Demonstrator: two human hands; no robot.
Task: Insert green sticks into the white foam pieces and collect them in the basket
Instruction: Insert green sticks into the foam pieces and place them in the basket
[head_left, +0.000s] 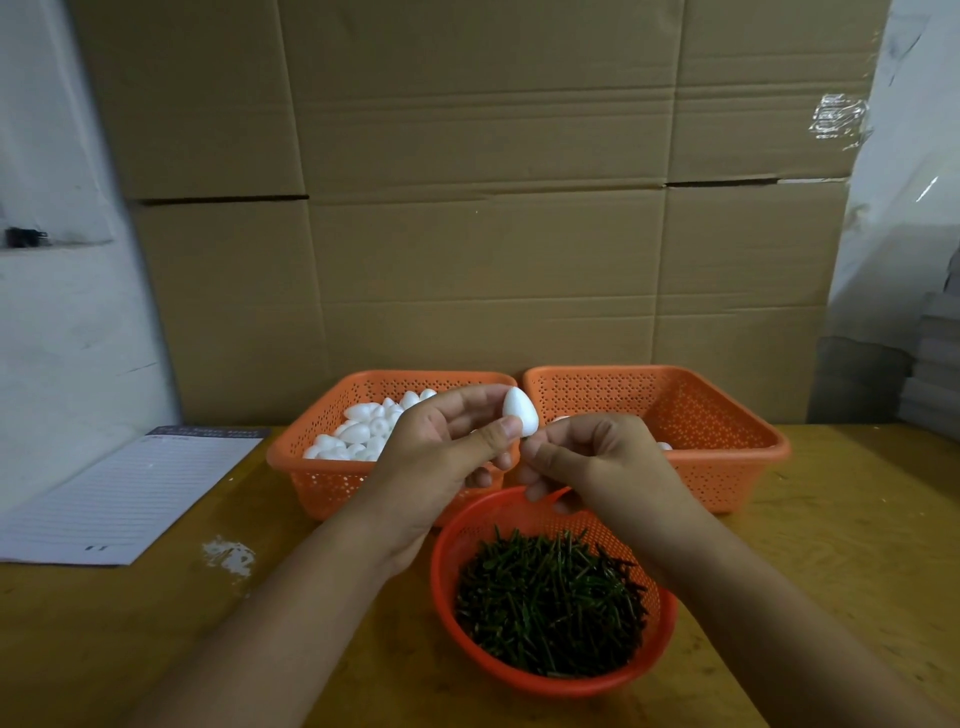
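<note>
The foam egg (520, 411) is pinched upright in the left hand (441, 457), blunt end down; directly beneath, the right hand (587, 457) fingers are curled, stick hidden.

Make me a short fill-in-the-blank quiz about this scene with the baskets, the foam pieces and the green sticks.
1. The left hand holds a white foam piece shaped like an ____.
2. The green sticks lie in a ____ red basket.
3. The pile of loose foam pieces fills the ____ orange basket.
4. A lined ____ lies at the table's left edge.

Answers: egg; round; left; notepad
</note>
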